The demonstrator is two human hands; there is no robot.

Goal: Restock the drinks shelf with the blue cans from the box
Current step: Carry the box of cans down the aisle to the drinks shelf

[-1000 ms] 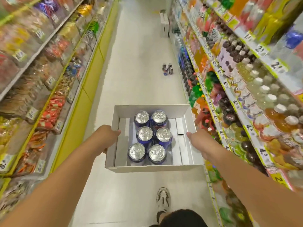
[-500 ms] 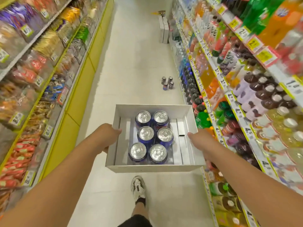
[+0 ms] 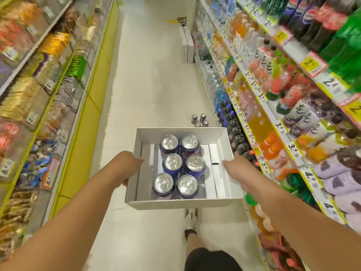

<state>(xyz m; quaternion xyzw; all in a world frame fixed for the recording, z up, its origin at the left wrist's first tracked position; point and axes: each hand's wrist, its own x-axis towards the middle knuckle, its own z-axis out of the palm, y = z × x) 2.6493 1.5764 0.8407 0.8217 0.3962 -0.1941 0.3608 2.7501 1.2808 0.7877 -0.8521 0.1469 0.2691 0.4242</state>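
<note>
I carry an open white box [image 3: 183, 204] in front of me at waist height. Several blue cans [image 3: 172, 163] with silver tops stand upright inside it in two rows. My left hand [image 3: 128, 166] grips the box's left wall and my right hand [image 3: 237, 171] grips its right wall. The drinks shelf [image 3: 259, 94] runs along my right, packed with bottles and cans. A small cluster of cans [image 3: 199, 119] stands on the floor just beyond the box, close to the shelf's base.
Snack shelves [image 3: 39, 90] with a yellow base line the left side of the aisle. White cartons [image 3: 186, 45] stand on the floor farther down on the right. My foot [image 3: 191, 218] is below the box on the pale floor.
I have walked forward along the aisle with the box; the floor cans and the white cartons are nearer. Both hands keep the same grip.
</note>
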